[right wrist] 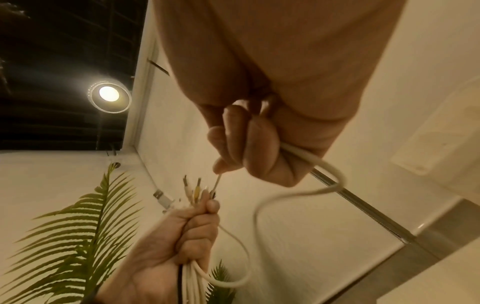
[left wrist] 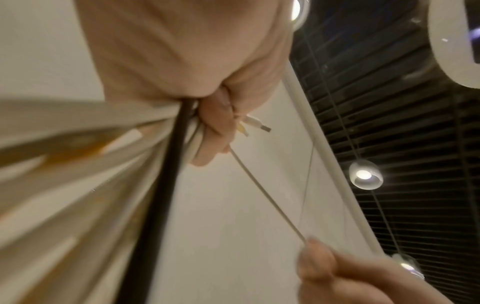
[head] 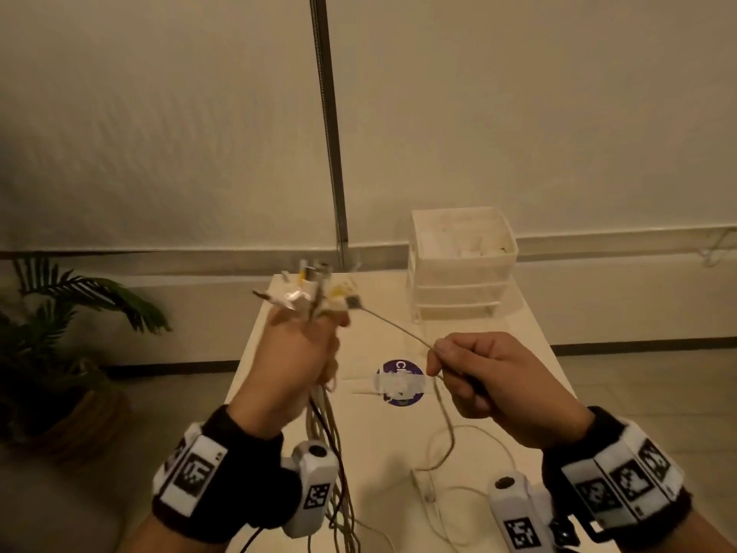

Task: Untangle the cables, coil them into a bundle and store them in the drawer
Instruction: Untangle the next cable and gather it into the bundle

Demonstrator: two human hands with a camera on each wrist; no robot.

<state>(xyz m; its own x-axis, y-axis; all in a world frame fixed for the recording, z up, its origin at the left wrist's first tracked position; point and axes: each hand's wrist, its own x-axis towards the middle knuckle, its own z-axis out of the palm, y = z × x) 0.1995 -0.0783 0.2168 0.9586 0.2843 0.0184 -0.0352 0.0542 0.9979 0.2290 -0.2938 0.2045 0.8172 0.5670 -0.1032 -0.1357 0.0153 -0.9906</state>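
My left hand (head: 295, 361) is raised above the table and grips a bunch of white cables and one dark cable (head: 327, 445) just below their plugs (head: 315, 293), which stick up past the fist. The strands hang down to the table. My right hand (head: 478, 377) pinches a single white cable (head: 395, 327) stretched taut from the bunch; its slack (head: 446, 445) loops down onto the table. In the left wrist view the left hand's (left wrist: 207, 127) fingers curl round the cables (left wrist: 161, 185). The right wrist view shows the right hand (right wrist: 249, 148) holding the white cable (right wrist: 324, 168).
A white plastic drawer unit (head: 462, 265) stands at the back right of the white table (head: 518, 393), its drawers closed. A round purple sticker (head: 401, 383) lies mid-table. A potted plant (head: 60, 313) is on the floor to the left, and a metal pole (head: 329, 125) runs up the wall.
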